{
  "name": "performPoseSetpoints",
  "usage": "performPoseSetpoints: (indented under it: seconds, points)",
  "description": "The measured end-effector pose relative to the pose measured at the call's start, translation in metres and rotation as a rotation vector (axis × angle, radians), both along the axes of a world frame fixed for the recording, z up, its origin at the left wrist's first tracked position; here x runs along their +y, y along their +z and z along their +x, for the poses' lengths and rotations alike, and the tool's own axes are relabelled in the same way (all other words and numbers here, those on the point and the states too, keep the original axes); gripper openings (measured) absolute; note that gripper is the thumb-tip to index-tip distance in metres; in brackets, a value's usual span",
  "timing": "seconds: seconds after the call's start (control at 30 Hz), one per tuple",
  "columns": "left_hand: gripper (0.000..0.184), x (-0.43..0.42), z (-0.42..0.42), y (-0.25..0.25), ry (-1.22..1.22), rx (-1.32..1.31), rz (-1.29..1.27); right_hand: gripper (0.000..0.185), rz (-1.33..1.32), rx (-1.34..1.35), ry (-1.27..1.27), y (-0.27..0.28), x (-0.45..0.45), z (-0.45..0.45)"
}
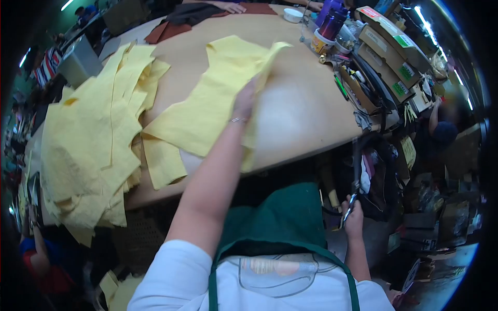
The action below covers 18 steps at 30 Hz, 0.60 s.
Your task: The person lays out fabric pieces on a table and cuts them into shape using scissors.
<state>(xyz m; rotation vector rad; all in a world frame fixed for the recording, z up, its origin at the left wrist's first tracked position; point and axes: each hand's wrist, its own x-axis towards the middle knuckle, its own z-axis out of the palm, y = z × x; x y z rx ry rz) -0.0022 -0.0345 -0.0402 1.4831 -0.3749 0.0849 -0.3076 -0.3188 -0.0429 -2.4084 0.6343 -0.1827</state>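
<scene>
My left hand (pixel 245 99) is closed on the right edge of a yellow fabric piece (pixel 199 111), which lies spread on the table, its far right corner raised and slightly blurred. My fingers are partly hidden by the cloth. Low on the right, beyond the table's edge, my right hand (pixel 355 220) is wrapped around the handles of scissors (pixel 356 185), whose blades point upward, away from me. Left of the spread piece stands a thick, uneven pile of yellow fabric pieces (pixel 88 135). A smaller yellow piece (pixel 163 160) lies partly under the spread one.
The tan table (pixel 306 114) curves away before me. Cardboard boxes (pixel 386 49), a purple bottle (pixel 333 23), a white bowl (pixel 293 15) and a green pen (pixel 341 87) line its right side. Dark and brown pieces (pixel 181 20) lie at the far edge, near another person's hand (pixel 231 7).
</scene>
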Motion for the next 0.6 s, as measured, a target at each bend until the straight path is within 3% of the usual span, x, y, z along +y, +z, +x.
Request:
performPoseSetpoints:
  seconds: [0.03,0.07,0.17,0.2,0.27,0.3,0.37,0.4,0.43,0.5,0.6]
  points:
    - [0.068,-0.028,-0.020,0.032,-0.135,0.368,-0.388,0.027,0.063,-0.099,-0.089,0.010,0.004,0.010]
    - [0.080,-0.044,-0.031,0.047,-0.276,0.461,-0.459,0.027,0.041,-0.037,-0.103,0.022,0.001,0.019]
    - [0.078,-0.051,-0.020,0.055,-0.266,0.253,-0.382,0.033,0.139,-0.163,0.030,0.013,-0.017,0.046]
    - [0.076,-0.035,-0.007,0.049,-0.198,0.191,-0.253,0.036,0.105,-0.211,0.092,0.019,-0.010,0.058]
    - [0.048,0.023,-0.008,0.042,-0.037,-0.143,0.015,0.032,0.090,-0.257,0.154,0.029,0.000,0.082]
    - [0.041,0.052,-0.020,0.049,-0.033,0.026,0.033,0.031,0.078,-0.244,0.186,0.040,0.011,0.094]
    - [0.055,0.122,-0.040,0.041,0.089,-0.016,0.490,0.029,0.012,-0.211,0.294,0.055,0.023,0.122]
    - [0.062,0.149,-0.057,0.041,0.156,-0.145,0.855,0.031,-0.040,-0.214,0.366,0.034,0.008,0.146]
    - [0.066,0.161,-0.079,0.048,0.164,-0.035,0.971,0.032,-0.039,-0.206,0.402,0.046,0.023,0.160]
    - [0.074,0.183,-0.108,0.041,0.087,0.091,0.936,0.034,-0.058,-0.266,0.479,0.021,0.022,0.204]
    - [0.079,0.212,-0.130,0.016,0.096,-0.006,1.127,0.037,-0.289,-0.138,0.445,0.005,0.032,0.246]
